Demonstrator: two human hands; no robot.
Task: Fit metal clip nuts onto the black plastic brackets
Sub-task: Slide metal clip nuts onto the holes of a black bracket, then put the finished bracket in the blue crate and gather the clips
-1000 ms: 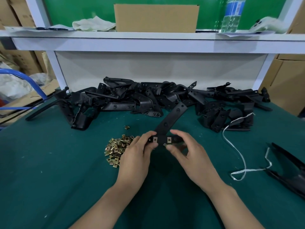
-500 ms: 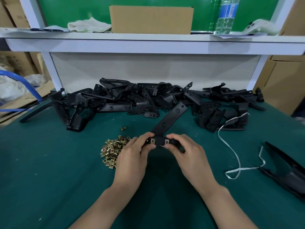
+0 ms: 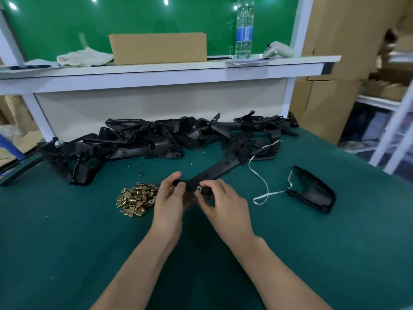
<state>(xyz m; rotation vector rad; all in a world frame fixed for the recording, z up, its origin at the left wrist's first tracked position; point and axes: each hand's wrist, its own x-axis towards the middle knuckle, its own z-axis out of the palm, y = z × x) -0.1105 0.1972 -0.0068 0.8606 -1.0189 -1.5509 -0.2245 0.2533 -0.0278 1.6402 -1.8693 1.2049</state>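
Both hands hold one long black plastic bracket (image 3: 215,172) just above the green table (image 3: 67,242). My left hand (image 3: 168,201) grips its near left end. My right hand (image 3: 223,204) pinches the near end where a metal clip nut (image 3: 198,188) sits on the bracket. The bracket's far end points up and right toward the pile. A heap of brass-coloured clip nuts (image 3: 136,199) lies just left of my left hand, and one loose nut (image 3: 141,174) lies beyond it. A big pile of black brackets (image 3: 156,142) stretches along the back of the table.
A white cord (image 3: 262,175) loops to the right of my hands. A separate black plastic part (image 3: 312,193) lies further right. The white shelf (image 3: 156,72) above carries a cardboard box (image 3: 157,48), a cloth, a water bottle (image 3: 244,30) and a phone. Cardboard boxes stand at right.
The view has swung to the right and up. The bracket has turned in my hands, its far end now pointing more rightward. Only one fitted nut shows now.
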